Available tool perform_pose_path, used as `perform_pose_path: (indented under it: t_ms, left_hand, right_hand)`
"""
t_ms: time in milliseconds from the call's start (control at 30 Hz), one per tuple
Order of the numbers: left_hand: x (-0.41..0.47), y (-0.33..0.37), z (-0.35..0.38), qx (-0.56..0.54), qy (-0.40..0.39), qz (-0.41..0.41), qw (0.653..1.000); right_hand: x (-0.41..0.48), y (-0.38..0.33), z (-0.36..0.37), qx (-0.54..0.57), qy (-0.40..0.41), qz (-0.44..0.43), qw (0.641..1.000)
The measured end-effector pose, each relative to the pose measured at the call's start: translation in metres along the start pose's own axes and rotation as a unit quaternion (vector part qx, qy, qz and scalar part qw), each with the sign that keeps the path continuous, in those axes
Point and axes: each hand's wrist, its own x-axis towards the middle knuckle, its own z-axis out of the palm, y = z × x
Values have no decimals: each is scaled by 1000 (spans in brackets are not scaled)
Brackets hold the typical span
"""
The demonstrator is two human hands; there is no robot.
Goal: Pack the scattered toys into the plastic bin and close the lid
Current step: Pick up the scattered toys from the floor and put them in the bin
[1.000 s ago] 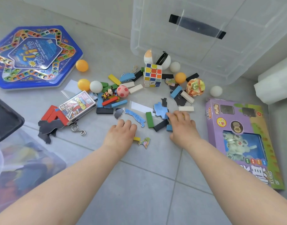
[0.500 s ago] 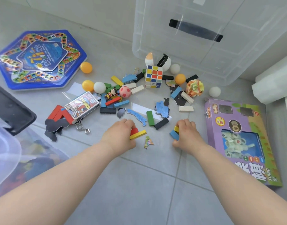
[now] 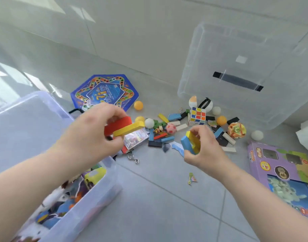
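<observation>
Red and yellow blocks (image 3: 129,130) are pinched by left fingers (image 3: 113,110), blue and yellow blocks (image 3: 187,144) by right fingers (image 3: 201,131)

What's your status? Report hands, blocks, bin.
Left hand grips red block and yellow block. Right hand pinches blue block, second yellow block. Plastic bin part-filled, at left. Rubik's cube and loose blocks on floor beyond.

Left hand (image 3: 92,135) grips red and yellow blocks (image 3: 122,128); right hand (image 3: 203,147) grips blue and yellow blocks (image 3: 190,144).

The open bin (image 3: 101,206) stands lower left, partly filled. Toys (image 3: 167,135) litter the floor at centre; four coloured blocks (image 3: 128,130) are held above.
</observation>
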Motion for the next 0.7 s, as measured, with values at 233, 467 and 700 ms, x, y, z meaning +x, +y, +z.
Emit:
perform_pose_path:
  t_ms: [233, 467, 700]
  left_hand:
    - [-92, -94, -41, 88, 94, -229, 965]
    - [-135, -152, -34, 113, 0, -375, 920]
    - [-123, -144, -38, 99, 53, -299, 947]
  right_hand:
    - [17, -146, 24, 245, -64, -115, 961]
    - [1, -187, 121, -122, -226, -284, 924]
    - [-2, -181, 120, -180, -255, -278, 908]
